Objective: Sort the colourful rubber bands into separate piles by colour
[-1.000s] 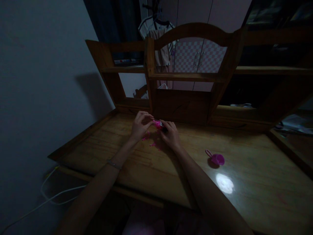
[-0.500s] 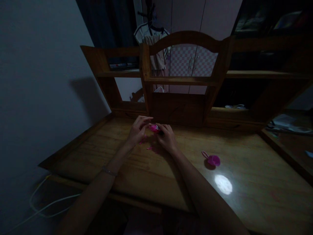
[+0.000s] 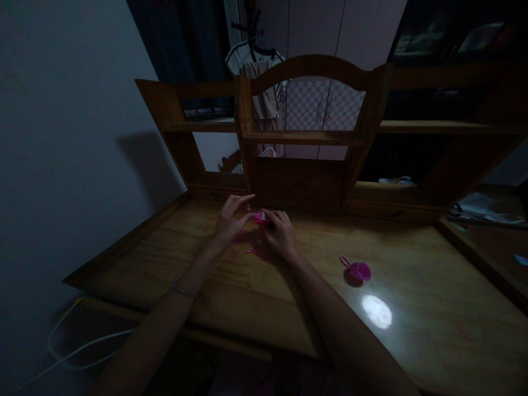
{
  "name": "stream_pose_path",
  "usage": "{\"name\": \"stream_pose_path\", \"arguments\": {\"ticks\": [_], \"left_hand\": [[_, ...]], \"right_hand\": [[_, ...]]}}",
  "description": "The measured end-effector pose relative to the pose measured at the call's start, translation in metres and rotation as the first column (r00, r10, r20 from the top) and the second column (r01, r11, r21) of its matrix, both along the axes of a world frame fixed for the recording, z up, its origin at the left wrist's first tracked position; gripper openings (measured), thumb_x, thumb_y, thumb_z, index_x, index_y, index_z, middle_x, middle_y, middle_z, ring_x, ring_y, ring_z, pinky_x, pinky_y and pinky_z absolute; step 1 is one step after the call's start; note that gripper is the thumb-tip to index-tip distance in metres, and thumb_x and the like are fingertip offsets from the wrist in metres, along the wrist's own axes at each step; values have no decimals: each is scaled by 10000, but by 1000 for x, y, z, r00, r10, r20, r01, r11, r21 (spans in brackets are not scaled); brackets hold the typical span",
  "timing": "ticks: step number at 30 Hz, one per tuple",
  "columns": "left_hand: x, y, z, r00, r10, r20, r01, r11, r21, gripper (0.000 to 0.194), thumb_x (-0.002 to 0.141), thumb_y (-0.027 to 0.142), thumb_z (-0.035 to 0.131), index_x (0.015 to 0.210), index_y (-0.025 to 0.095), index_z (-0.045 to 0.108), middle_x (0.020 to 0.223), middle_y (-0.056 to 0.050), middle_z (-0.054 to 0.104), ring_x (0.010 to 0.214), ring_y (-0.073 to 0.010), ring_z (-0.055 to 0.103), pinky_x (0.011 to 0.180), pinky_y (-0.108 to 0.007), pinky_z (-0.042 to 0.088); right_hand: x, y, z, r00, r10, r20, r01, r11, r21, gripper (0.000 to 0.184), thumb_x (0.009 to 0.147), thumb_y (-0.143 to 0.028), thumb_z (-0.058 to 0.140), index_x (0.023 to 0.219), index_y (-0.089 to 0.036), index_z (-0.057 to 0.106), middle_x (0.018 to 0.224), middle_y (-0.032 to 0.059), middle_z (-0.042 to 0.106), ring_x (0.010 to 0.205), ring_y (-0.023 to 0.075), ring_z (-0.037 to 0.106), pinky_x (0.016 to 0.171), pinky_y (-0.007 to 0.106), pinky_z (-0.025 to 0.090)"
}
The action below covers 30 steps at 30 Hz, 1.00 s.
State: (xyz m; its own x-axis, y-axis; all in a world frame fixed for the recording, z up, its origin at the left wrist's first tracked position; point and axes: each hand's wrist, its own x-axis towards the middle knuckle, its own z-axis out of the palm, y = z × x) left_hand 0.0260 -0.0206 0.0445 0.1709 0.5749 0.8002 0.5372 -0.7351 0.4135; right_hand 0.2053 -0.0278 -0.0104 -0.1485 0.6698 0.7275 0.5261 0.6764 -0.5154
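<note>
My right hand (image 3: 282, 235) is closed round a small shiny pink object (image 3: 258, 218) with a dark part under the fingers; its exact kind is too small and dim to tell. Just left of it is my left hand (image 3: 230, 221), fingers stretched and apart from the thumb, whose tip is at the object's pink end. Whether the thumb touches it I cannot tell. Below the hands, small pink bits (image 3: 251, 251) lie scattered on the wooden desk (image 3: 231, 308). To the right, a small magenta cup-like piece with a loop (image 3: 360, 270) lies on its side.
A wooden shelf unit (image 3: 305, 137) rises along the desk's back edge. The wall (image 3: 82, 137) stands at the left, with a white cable (image 3: 91, 345) below the desk's left front. A bright light reflection falls on the desk at right, and a faint pink mark (image 3: 464, 332) lies farther right.
My left hand has shifted slightly left, and its fingers and thumb have spread wider, away from the pink object. My right hand keeps its hold in nearly the same place.
</note>
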Motion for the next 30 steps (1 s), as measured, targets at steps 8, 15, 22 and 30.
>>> {"name": "stream_pose_path", "arguments": {"ticks": [8, 15, 22, 30], "left_hand": [[-7, 10, -5, 967, 197, 164, -194, 980, -32, 206, 899, 342, 615, 1044, 209, 674, 945, -38, 616, 868, -170, 597, 826, -308, 479], [-1, 4, -7, 990, 48, 136, -34, 994, -103, 190, 909, 347, 593, 881, 194, 701, 871, -28, 673, 842, -170, 634, 808, -299, 492], [2, -8, -1, 999, -39, -3, 39, 999, -37, 351, 1000, 304, 387, 1005, 213, 726, 1035, -59, 654, 1017, -197, 590, 943, -381, 462], [5, -7, -4, 992, -29, -120, 26, 999, -26, 411, 1008, 350, 311, 1057, 188, 686, 1265, -91, 522, 1206, -229, 456, 1070, -420, 370]], "right_hand": [[-3, -4, 5, 999, -34, -21, 34, 999, -11, 422, 844, -218, 617, 1261, -238, 557, 1167, 78, 609, 1075, 239, 540, 933, 376, 467], [-2, -4, 7, 992, -119, -38, 119, 993, -21, 352, 859, -233, 597, 1210, -228, 561, 1138, 86, 622, 1050, 261, 546, 920, 404, 454], [-2, -4, 6, 991, -129, -43, 128, 992, -15, 380, 858, -238, 614, 1232, -230, 549, 1142, 77, 618, 1053, 256, 536, 921, 395, 446], [-2, -4, 7, 994, -111, -21, 111, 994, -23, 390, 866, -246, 600, 1252, -228, 547, 1163, 87, 614, 1072, 264, 533, 935, 405, 441]]}}
